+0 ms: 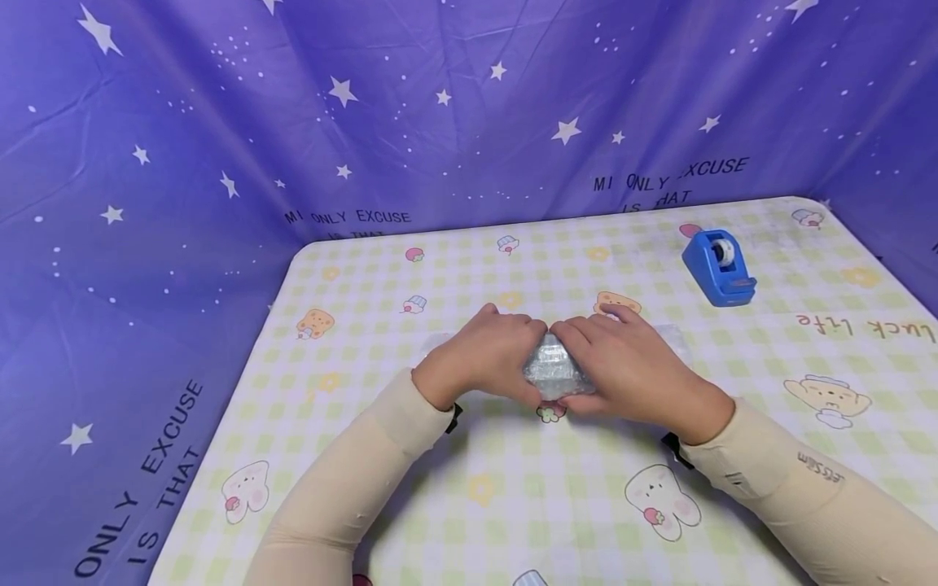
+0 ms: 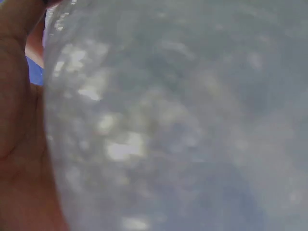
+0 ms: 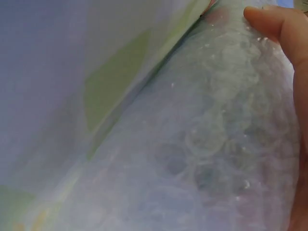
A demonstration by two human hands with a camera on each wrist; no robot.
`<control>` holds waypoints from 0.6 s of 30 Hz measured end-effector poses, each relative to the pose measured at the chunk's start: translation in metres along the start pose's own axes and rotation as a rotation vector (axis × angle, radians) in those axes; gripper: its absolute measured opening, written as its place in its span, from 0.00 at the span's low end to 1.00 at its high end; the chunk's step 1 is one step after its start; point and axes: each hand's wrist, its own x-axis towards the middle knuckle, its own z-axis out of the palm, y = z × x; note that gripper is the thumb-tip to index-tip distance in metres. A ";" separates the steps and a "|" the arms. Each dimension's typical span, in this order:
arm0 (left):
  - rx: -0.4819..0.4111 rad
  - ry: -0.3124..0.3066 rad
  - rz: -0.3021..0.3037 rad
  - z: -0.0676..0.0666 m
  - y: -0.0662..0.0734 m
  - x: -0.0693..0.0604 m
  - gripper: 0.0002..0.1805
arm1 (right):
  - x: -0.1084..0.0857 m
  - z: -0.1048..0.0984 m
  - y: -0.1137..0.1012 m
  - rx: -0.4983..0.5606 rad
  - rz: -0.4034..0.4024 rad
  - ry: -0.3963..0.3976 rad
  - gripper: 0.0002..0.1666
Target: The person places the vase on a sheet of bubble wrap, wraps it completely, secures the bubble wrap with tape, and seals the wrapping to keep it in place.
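Purple fabric backdrop with white stars and black lettering (image 1: 454,122) stands behind and to the sides. In front, desk under a pale green-and-white checked cloth with cartoon prints (image 1: 410,521); all the objects rest on it. Two forearms in cream sleeves (image 1: 344,456) come in from the near edge and converge near the middle.

Left hand (image 1: 487,354) and right hand (image 1: 623,362) meet over the bundle, one at each side, fingertips almost together on the far side. Fingers of both are curled round it, thumbs on the near side: both hands grip it.

The bundle is clear, glossy bubble wrap, bunched up (image 1: 554,370), on the desk directly between the two palms, straight ahead of the person. Long axis looks to run left to right, since flat wrap shows past the outer side of each hand; the middle bulges up in the gap. Neither hand is nearer; both touch it. Wrist views are mostly filled by wrap: hand at the left edge in the left one, at the right edge in the right one, where a slanting wrap edge borders the cloth. Cannot tell what is inside.

Blue plastic tape dispenser (image 1: 705,273) sits beyond the bundle and to the right, well apart, untouched; right hand is nearer to it. Small white tape roll (image 1: 725,251) sits in its top.
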 end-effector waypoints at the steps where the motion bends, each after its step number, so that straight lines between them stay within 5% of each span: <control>1: 0.005 -0.003 -0.003 0.000 0.000 -0.001 0.39 | 0.000 0.000 0.000 0.001 -0.004 0.006 0.54; 10: 0.071 0.031 -0.016 0.000 0.005 -0.008 0.42 | 0.000 0.001 0.001 0.025 0.012 -0.008 0.54; 18: 0.152 0.154 -0.022 0.006 0.009 -0.017 0.51 | 0.000 -0.001 0.002 0.043 0.053 -0.062 0.55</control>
